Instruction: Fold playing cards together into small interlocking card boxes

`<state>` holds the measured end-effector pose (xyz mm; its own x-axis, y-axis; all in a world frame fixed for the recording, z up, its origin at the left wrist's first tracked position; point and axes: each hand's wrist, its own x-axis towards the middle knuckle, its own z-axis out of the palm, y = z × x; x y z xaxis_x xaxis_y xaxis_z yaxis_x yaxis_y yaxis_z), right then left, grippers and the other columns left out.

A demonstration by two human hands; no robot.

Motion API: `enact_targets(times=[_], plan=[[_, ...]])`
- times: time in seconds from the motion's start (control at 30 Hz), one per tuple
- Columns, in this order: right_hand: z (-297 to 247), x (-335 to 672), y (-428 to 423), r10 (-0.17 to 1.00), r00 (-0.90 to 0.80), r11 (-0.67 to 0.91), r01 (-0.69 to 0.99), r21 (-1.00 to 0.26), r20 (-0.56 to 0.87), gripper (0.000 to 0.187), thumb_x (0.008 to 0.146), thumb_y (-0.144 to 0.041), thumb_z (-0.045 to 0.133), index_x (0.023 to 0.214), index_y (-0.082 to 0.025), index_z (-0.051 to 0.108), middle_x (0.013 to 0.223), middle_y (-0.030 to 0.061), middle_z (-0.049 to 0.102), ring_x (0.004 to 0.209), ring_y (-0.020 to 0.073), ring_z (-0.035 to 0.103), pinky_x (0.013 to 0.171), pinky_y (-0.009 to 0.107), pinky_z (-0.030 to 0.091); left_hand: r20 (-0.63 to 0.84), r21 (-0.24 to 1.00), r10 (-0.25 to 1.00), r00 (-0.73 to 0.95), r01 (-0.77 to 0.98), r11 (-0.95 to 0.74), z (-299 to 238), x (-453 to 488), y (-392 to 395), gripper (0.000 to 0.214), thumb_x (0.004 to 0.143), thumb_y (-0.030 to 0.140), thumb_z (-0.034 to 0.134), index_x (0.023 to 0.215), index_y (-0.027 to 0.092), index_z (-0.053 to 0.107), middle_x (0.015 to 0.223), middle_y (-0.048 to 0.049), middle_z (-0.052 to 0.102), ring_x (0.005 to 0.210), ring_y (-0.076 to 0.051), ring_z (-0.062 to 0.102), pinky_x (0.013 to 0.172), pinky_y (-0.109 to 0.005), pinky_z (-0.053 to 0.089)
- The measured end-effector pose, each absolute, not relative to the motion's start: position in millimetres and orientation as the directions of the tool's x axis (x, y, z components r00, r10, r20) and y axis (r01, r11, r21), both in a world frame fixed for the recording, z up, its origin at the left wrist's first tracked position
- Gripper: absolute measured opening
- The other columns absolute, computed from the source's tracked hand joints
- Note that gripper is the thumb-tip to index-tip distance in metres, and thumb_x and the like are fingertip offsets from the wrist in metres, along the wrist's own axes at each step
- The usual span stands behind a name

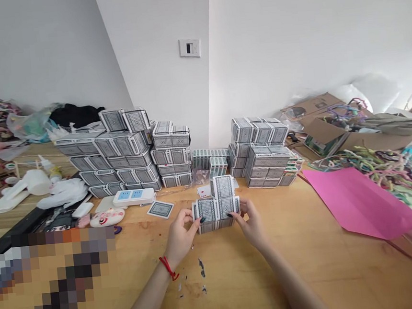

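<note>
card block [206,210]: printed paper | table [246,285]: smooth wood | power strip [146,195]: plastic

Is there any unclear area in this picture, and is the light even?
In the head view, coarse pixel blocks hide the lower left; the wall looks greyer at left, brighter at right; the pattern on the card block between the left hand and right hand shows clearly.

wooden table [239,286] — bearing card-pack stacks [130,160], power strip [134,197], pink sheet [362,203]
</note>
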<state>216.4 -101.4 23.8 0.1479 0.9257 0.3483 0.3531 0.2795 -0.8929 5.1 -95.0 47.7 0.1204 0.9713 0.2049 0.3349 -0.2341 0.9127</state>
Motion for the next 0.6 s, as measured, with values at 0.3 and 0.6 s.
enact_targets(times=[0.3, 0.6], plan=[[27.7, 217.2, -102.3, 0.944, 0.089, 0.263, 0.383, -0.885, 0.319, 0.026, 0.077, -0.038, 0.051, 0.095, -0.021, 0.043, 0.069, -0.0005, 0.059, 0.055, 0.0136, 0.046, 0.056, 0.026, 0.038, 0.204, 0.906, 0.970, 0.134, 0.348, -0.239, 49.1, 5.6, -96.2, 0.016, 0.077, 0.034, 0.049, 0.074, 0.020, 0.041, 0.068, 0.0030, 0.059, 0.065, -0.013, 0.056, 0.062, -0.023, 0.039], [18.9, 216.0, -100.1, 0.940, 0.124, 0.266, 0.324, -0.908, 0.319, 0.027, 0.076, -0.040, 0.052, 0.093, -0.021, 0.041, 0.069, 0.0000, 0.060, 0.055, 0.0136, 0.048, 0.054, 0.026, 0.039, 0.160, 0.938, 0.971, 0.176, 0.278, -0.205, 44.0, 5.1, -93.3, 0.017, 0.078, 0.034, 0.048, 0.076, 0.019, 0.041, 0.067, 0.0025, 0.057, 0.063, -0.012, 0.055, 0.061, -0.023, 0.040]])
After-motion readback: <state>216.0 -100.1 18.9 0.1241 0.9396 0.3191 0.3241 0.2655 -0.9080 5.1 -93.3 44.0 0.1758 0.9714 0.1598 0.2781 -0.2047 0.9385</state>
